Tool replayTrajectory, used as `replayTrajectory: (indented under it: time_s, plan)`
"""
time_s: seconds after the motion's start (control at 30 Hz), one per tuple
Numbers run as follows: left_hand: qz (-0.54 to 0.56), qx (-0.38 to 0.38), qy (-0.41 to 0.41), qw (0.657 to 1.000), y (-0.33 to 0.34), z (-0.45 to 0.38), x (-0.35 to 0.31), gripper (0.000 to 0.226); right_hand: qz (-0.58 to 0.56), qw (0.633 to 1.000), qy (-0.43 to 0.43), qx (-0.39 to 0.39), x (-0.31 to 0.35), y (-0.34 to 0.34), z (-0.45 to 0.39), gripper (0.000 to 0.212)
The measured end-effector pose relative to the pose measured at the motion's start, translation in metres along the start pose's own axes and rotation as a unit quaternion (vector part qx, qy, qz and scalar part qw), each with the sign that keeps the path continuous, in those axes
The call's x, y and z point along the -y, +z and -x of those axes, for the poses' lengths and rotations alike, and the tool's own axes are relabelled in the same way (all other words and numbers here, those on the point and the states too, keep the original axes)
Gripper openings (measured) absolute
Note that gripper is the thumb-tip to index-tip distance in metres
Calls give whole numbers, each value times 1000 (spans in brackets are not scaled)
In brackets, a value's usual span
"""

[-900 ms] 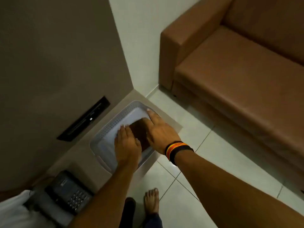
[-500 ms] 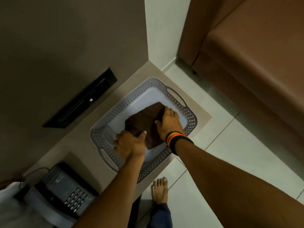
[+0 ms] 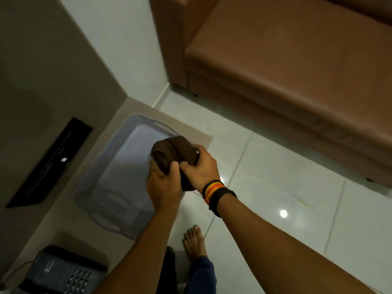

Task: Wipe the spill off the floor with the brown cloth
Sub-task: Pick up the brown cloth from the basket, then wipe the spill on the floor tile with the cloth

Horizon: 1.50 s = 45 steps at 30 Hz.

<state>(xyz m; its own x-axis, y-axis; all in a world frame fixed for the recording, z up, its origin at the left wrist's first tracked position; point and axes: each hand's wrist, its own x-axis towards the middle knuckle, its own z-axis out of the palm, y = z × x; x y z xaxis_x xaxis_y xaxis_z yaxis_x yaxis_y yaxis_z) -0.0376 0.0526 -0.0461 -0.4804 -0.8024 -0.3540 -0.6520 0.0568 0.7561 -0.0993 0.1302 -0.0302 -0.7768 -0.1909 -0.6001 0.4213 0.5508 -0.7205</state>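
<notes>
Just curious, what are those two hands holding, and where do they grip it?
The brown cloth, bunched up. Both the left hand and the right hand grip its near, lower end.

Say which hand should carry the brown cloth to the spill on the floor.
Probably the right hand: it already grips the brown cloth, and the faint yellowish spill lies on the tiles to its side. The left hand is farther away.

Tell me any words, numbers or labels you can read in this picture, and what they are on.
None can be read.
Telephone: its keypad and a pale label show, but both are too blurred to read.
Black wall slot: a small white mark, not legible.
Wristbands on the right hand: coloured stripes only, no text seen.
Brown cloth, grey basket, brown sofa: no writing visible.
</notes>
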Motion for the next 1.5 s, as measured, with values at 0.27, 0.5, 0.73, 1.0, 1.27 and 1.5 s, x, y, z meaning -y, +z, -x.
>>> replayTrajectory:
  time_s: [0.27,0.5,0.73,1.0,1.27,1.5]
  plan:
    - [-75,191,31,978,124,184,-8,48,-52,979,95,-175,-152,-169,88,58]
    - [-103,359,-52,926,222,341,104,30,-49,949,215,-226,-352,-249,158,61]
    - [-113,477,-70,869,337,361,200,37,-60,933,226,-272,-506,-283,111,63]
    - [-434,461,201,747,436,204,294,106,-8,933,229,-278,-649,-232,1,78]
    - [-562,455,316,615,506,81,308,190,127,871,323,-347,-708,-200,-146,92]
    - [-579,518,279,565,511,67,299,192,331,898,65,-282,-678,-141,-179,76]
